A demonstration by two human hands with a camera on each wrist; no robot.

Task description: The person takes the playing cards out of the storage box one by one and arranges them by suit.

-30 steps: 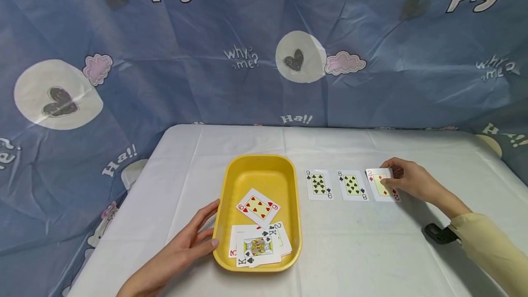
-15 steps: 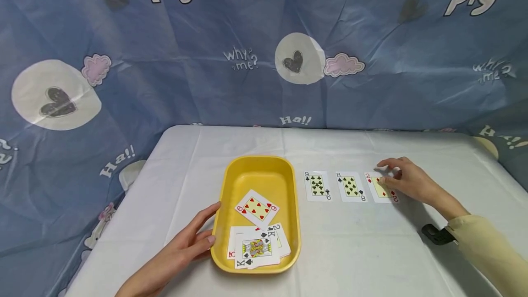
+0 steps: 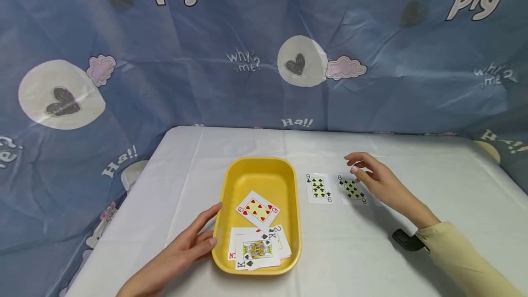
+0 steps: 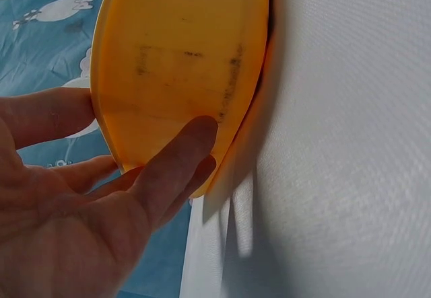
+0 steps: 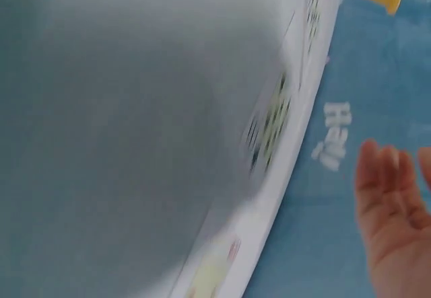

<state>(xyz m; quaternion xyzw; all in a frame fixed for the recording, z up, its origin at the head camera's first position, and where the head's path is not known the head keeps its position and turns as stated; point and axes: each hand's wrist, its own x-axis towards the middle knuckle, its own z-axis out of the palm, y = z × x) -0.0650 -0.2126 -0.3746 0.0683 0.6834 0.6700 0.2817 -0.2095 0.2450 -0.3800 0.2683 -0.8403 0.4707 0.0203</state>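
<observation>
My left hand rests against the left side of a yellow tray, its fingers and thumb touching the outer wall. In the left wrist view, the fingers lie on the tray's wall without wrapping round it. Over the eight of spades hovers my right hand, holding nothing, its fingers loosely bent. The nine of clubs lies left of that card. The two of diamonds is mostly hidden behind the right hand in the head view; in the right wrist view, a blurred card with a red mark shows low down.
Inside the tray are the six of hearts and, nearer me, several overlapping cards topped by the king of spades. A white cloth covers the table. Blue printed fabric hangs along the back and left.
My right hand has let go of the two of diamonds, lifted, and moved left over the eight of spades. The left hand stays at the tray.
</observation>
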